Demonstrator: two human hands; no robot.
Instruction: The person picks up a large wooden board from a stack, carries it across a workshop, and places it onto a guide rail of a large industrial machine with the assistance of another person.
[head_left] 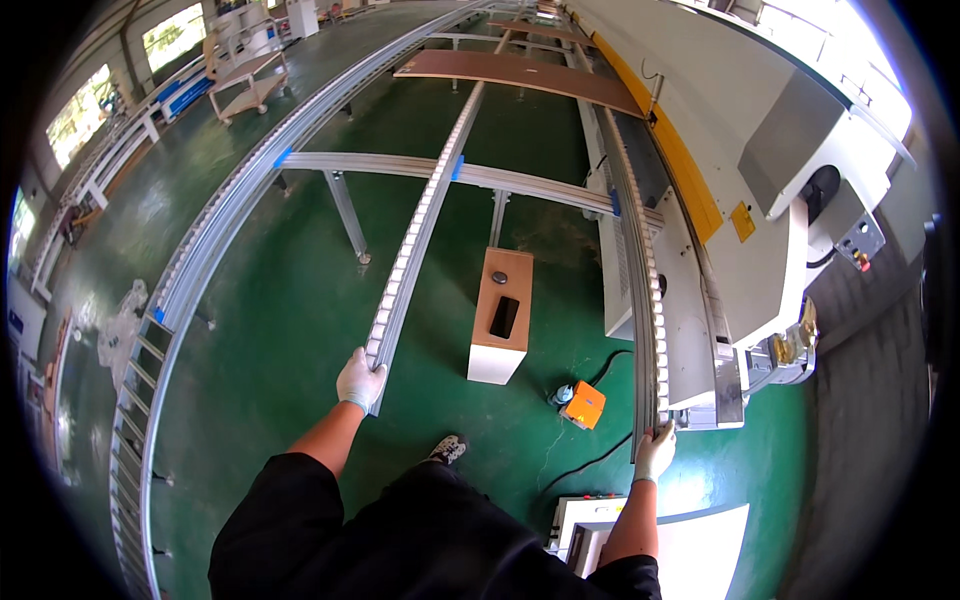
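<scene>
My left hand, in a white glove, is closed around the near end of the middle roller rail, a long metal bar topped with small white rollers. To the right, my right hand, gloved too, grips the near end of another roller rail beside the machine. Parts of the fingers are hidden against the rails. Farther off, a brown panel lies across both rails. A crossbeam runs under them.
Between the rails stands a brown-topped box with a phone on it. An orange foot pedal with a cable sits on the green floor. A large white machine flanks the right; a curved roller frame is at left.
</scene>
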